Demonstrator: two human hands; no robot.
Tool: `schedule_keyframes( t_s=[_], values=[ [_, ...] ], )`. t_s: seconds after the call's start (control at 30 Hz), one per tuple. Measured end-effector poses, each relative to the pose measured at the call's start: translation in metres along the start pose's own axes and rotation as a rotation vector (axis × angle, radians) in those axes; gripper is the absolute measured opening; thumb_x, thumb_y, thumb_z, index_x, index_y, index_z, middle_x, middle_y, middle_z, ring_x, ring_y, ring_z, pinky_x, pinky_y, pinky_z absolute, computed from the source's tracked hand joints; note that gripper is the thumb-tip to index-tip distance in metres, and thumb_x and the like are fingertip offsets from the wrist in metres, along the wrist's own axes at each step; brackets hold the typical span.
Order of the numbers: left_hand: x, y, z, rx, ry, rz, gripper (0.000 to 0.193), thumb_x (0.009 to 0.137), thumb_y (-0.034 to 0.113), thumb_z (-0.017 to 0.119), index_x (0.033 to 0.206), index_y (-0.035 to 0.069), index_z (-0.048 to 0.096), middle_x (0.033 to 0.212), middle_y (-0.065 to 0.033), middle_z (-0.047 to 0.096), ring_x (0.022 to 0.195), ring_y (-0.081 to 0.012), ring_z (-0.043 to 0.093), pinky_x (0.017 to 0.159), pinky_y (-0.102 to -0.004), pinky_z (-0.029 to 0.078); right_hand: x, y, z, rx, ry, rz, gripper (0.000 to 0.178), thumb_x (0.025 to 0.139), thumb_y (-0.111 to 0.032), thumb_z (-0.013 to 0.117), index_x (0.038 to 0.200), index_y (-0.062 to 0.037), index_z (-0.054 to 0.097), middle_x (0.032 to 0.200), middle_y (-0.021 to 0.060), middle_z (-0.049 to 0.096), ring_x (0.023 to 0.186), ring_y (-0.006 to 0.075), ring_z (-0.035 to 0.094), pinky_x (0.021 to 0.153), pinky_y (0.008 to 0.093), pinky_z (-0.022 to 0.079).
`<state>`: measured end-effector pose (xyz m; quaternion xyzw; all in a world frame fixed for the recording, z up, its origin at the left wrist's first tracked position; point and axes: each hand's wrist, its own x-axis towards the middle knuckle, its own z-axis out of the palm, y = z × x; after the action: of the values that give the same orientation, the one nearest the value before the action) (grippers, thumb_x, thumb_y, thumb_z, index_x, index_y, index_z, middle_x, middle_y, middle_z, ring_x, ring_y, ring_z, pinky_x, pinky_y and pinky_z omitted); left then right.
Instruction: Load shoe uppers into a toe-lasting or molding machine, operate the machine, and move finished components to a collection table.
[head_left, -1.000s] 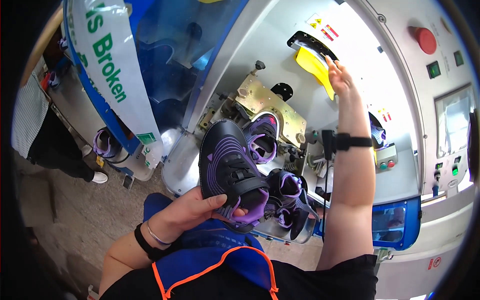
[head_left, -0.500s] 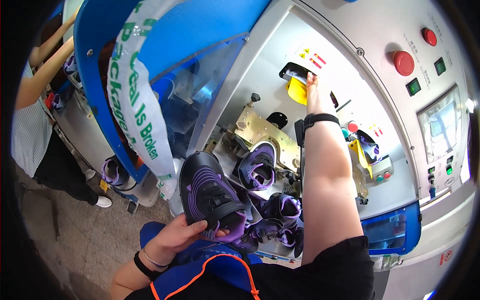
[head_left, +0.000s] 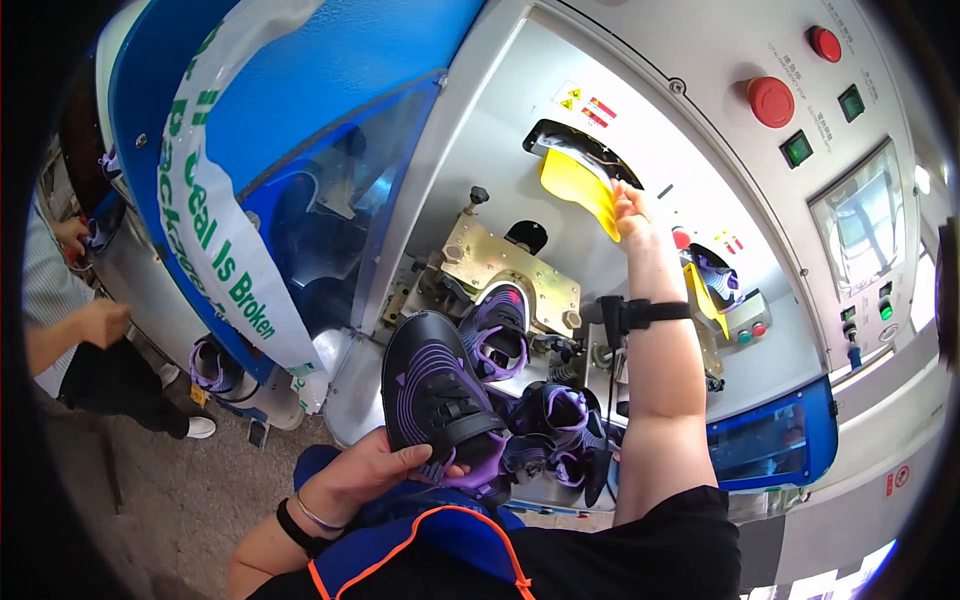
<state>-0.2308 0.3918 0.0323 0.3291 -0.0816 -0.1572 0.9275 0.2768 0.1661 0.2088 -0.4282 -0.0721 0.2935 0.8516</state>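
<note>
Black shoe with purple curved lines (head_left: 440,372) held in left hand (head_left: 375,468); right hand (head_left: 635,220) at curved yellow sheet (head_left: 578,186).
Left fingers pinch the shoe at its collar, before the open grey metal machine (head_left: 720,48). Since the earlier frame, the right hand has shifted along the sheet, exposing more yellow; its fingers are bent; whether they pinch the sheet cannot be told.

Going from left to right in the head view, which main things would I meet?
Co-worker's white shoe, black-and-purple shoe held in the left hand, yellow flap, right hand, large red button, screen.
</note>
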Motion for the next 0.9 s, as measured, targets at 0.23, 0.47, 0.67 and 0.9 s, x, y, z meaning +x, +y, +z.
schedule_keyframes(
  t_s=[0.23, 0.47, 0.67, 0.9],
  values=[
    [-0.007, -0.011, -0.005, 0.010, 0.071, -0.014, 0.047, 0.095, 0.029, 0.060, 0.129, -0.002, 0.051, 0.115, -0.0172, 0.066, 0.109, -0.0248, 0.064, 0.093, -0.0355, 0.051, 0.011, 0.052, 0.088, 0.689, 0.428, -0.418, 0.030, 0.085, 0.014, 0.032, 0.105, 0.0097, 0.054, 0.112, 0.0274, 0.053, 0.092, 0.0306, 0.059, 0.081, 0.0439, 0.055],
    [-0.006, -0.008, 0.003, 0.015, 0.082, -0.037, 0.046, 0.095, 0.029, 0.060, 0.129, -0.002, 0.052, 0.115, -0.0176, 0.066, 0.108, -0.0248, 0.064, 0.092, -0.0357, 0.052, 0.045, 0.048, 0.063, -0.092, 0.512, -0.502, 0.023, 0.097, -0.011, 0.045, 0.096, 0.0057, 0.062, 0.072, 0.0105, 0.055, 0.070, 0.0235, 0.058, 0.082, 0.0467, 0.059],
    [-0.005, -0.008, 0.010, 0.012, 0.124, -0.020, 0.046, 0.095, 0.029, 0.060, 0.129, -0.002, 0.052, 0.114, -0.0172, 0.067, 0.107, -0.0246, 0.065, 0.092, -0.0350, 0.051, -0.027, 0.074, 0.064, -0.646, 0.449, -0.431, 0.017, 0.093, -0.012, 0.054, 0.091, 0.0010, 0.065, 0.068, 0.0024, 0.052, 0.056, 0.0125, 0.054, 0.057, 0.0286, 0.058],
    [-0.022, -0.001, -0.003, 0.198, -0.088, -0.070, 0.066, 0.087, 0.017, 0.070, 0.141, -0.003, 0.037, 0.131, -0.0123, 0.055, 0.118, -0.0203, 0.053, 0.102, -0.0356, 0.044, -0.196, 0.220, 0.115, -1.328, -0.093, -0.172, 0.015, 0.091, -0.012, 0.062, 0.092, -0.0004, 0.071, 0.074, 0.0033, 0.066, 0.063, 0.0073, 0.059, 0.055, 0.0237, 0.046]
  ],
)
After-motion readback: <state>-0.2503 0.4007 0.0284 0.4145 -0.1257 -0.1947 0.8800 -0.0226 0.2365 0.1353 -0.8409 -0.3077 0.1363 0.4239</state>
